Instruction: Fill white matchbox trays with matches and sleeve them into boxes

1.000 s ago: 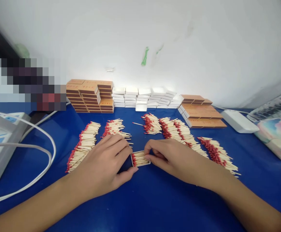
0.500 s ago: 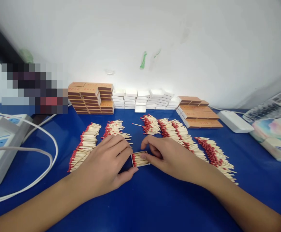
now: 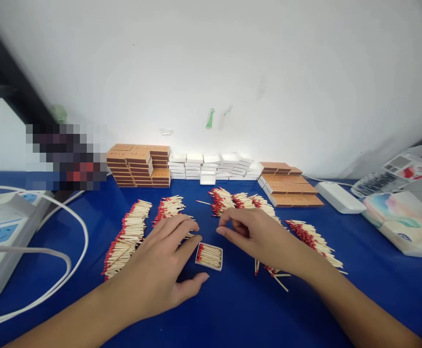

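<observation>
A small white matchbox tray (image 3: 210,266) filled with red-tipped matches (image 3: 211,254) lies on the blue table between my hands. My left hand (image 3: 174,256) is just left of the tray, its thumb and fingers spread apart and gripping nothing. Right of the tray and slightly above it hovers my right hand (image 3: 250,234), fingers curled, with a small gap between thumb and forefinger and nothing visible in them. Beyond my left hand lie two match piles, one long pile (image 3: 129,232) and one shorter pile (image 3: 169,208). More matches (image 3: 223,200) are heaped behind my right hand, which partly hides them.
Orange matchboxes (image 3: 138,164) are stacked at the back left, white trays (image 3: 196,166) along the wall, and more orange boxes (image 3: 290,186) at right. A power strip (image 3: 0,237) with looping white cables is on the left. A white adapter (image 3: 341,197) and tissue pack (image 3: 402,222) lie right.
Both hands have come off the filled tray, leaving it free on the table. My right hand has drawn back right, and my left hand has opened wider. The camera view has shifted.
</observation>
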### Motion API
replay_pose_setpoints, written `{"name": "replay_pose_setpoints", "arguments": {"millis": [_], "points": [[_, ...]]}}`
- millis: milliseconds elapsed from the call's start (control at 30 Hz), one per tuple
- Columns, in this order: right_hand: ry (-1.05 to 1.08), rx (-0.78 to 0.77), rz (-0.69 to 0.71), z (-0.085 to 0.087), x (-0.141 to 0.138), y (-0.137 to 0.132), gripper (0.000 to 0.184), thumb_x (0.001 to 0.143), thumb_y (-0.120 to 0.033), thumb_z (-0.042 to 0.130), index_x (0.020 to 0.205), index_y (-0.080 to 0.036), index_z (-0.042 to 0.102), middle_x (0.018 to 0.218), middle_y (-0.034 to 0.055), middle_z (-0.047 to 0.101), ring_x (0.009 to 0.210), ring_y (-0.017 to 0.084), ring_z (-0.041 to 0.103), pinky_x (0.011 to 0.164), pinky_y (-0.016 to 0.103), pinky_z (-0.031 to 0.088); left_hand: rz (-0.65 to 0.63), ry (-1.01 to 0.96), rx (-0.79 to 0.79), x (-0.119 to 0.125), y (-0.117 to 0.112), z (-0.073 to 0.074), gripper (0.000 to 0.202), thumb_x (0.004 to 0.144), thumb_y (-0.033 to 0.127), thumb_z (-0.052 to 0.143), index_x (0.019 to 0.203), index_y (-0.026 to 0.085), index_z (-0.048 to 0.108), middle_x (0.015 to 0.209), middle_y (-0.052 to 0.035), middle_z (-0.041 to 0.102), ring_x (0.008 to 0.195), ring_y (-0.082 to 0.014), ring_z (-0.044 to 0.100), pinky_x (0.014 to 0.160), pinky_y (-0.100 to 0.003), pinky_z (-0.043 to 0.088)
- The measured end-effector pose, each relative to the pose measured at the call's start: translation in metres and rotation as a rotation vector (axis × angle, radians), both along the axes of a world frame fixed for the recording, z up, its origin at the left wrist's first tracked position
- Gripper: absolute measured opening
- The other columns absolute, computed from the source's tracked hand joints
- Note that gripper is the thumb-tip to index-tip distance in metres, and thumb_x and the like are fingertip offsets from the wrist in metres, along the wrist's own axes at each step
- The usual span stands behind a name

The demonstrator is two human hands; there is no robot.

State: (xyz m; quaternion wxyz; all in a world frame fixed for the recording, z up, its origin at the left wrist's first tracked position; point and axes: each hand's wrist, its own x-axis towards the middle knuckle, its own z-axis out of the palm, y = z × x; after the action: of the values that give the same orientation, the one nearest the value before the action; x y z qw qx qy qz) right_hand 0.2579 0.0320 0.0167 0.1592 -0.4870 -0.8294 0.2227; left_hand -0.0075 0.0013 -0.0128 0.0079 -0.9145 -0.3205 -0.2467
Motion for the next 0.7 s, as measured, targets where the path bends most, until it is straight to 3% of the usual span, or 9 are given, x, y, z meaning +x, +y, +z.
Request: {"name": "replay_pose_setpoints", "arguments": {"millis": [200,400,700], "points": [[-0.010,0.135,-0.063,0.002,0.016,0.017,0.021,0.106,-0.035,0.059,0.095,-0.021,0.071,0.063,-0.0063,0.048,0.057,0.013,0.043,0.061,0.029,0.032,-0.014,-0.001,-0.004,0.000,0.000,-0.003,0.029,0.102,0.035,0.068,0.123,0.016,0.071,0.135,-0.0160,0.066,0.137,-0.0374,0.057,0.113,-0.060,0.056],[-0.006,0.231,-0.267,0.002,0.037,0.032,0.027,0.104,-0.042,0.056,0.091,-0.022,0.070,0.059,-0.0045,0.050,0.054,0.016,0.045,0.057,0.031,0.030,-0.018,-0.024,-0.012,-0.001,0.004,-0.003,0.021,0.102,0.033,0.067,0.115,0.017,0.071,0.129,-0.0146,0.069,0.135,-0.0361,0.059,0.111,-0.060,0.057],[-0.021,0.246,-0.311,0.002,0.042,0.036,0.028,0.102,-0.044,0.057,0.088,-0.022,0.069,0.060,-0.0030,0.053,0.056,0.017,0.047,0.059,0.032,0.031,-0.026,-0.044,0.004,-0.002,0.004,-0.001,0.019,0.101,0.033,0.069,0.111,0.017,0.072,0.126,-0.0139,0.071,0.133,-0.0360,0.061,0.110,-0.059,0.058]]}}
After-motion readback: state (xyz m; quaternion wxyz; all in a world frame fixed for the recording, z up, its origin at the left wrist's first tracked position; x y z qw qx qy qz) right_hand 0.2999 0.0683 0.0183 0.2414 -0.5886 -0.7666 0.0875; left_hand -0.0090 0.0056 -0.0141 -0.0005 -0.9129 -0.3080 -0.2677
